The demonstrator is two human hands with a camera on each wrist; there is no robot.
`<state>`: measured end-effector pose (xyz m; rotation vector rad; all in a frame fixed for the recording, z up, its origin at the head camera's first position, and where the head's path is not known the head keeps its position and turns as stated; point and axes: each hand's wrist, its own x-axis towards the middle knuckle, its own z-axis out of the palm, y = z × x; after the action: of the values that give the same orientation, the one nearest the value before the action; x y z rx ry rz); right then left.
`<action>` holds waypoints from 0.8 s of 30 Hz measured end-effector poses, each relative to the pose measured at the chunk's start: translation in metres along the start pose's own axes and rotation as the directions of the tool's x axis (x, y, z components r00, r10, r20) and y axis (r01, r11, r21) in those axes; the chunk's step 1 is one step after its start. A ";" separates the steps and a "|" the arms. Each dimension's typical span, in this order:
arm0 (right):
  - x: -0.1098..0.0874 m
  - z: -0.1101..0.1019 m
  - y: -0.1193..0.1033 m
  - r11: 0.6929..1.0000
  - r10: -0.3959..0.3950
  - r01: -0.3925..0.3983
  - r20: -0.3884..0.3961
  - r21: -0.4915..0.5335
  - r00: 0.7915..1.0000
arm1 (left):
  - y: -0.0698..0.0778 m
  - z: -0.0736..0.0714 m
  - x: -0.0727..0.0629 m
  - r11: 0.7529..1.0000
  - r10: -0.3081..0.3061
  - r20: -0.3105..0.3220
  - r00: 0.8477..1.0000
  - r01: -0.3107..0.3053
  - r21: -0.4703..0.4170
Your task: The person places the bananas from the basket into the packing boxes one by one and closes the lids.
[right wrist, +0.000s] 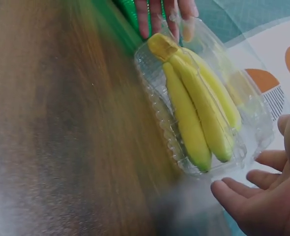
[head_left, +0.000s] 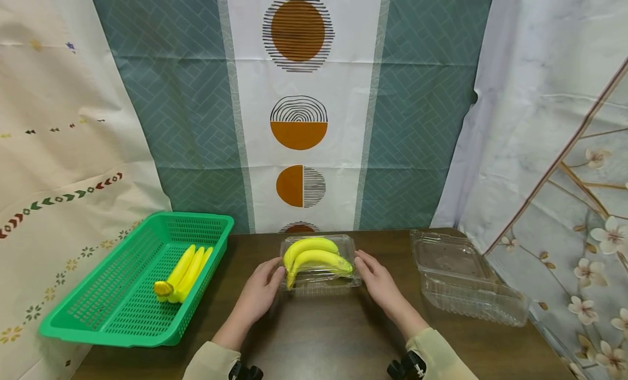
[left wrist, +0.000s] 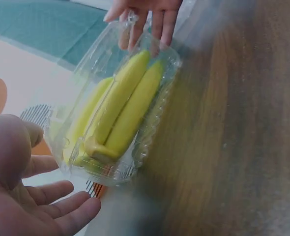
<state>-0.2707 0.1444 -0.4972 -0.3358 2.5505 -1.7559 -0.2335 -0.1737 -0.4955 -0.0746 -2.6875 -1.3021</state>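
A clear plastic clamshell container point(head_left: 321, 287) with a bunch of yellow bananas point(head_left: 318, 256) inside sits on the table in front of me. At the container's left side is my left hand point(head_left: 259, 290), fingers relaxed and thumb near its edge. My right hand point(head_left: 381, 284) mirrors it on the right side, fingertips right at the edge. The left wrist view shows the bananas point(left wrist: 125, 103) through the clear plastic, with loosely extended fingers beside one end. In the right wrist view the other hand's fingers overlap the container's far end.
On the left stands a green plastic basket point(head_left: 122, 343) with another bunch of bananas point(head_left: 188, 273) in it. Clear empty clamshell containers point(head_left: 471, 293) rest at the right side of the brown table point(head_left: 328, 342). Patterned cloths point(head_left: 422, 113) hang behind and at both sides.
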 end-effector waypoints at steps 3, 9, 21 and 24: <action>-0.005 -0.001 -0.001 1.000 -0.002 0.002 0.004 0.009 1.000 | -0.002 0.001 -0.002 1.000 -0.008 -0.012 1.000 0.008 -0.003; -0.012 -0.001 -0.001 1.000 0.009 -0.009 0.005 -0.018 1.000 | -0.004 0.006 -0.008 0.999 -0.027 -0.016 1.000 0.026 -0.026; -0.015 0.005 0.004 0.997 0.072 -0.072 -0.016 0.008 0.997 | -0.005 0.008 -0.010 0.998 -0.037 -0.037 0.999 0.035 -0.059; -0.015 0.007 0.005 0.997 0.079 -0.078 -0.013 0.018 0.997 | -0.007 0.008 -0.010 0.998 -0.040 -0.045 0.998 0.038 -0.058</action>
<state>-0.2557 0.1432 -0.5060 -0.2207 2.5190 -1.7576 -0.2253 -0.1715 -0.5069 0.0017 -2.6262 -1.3741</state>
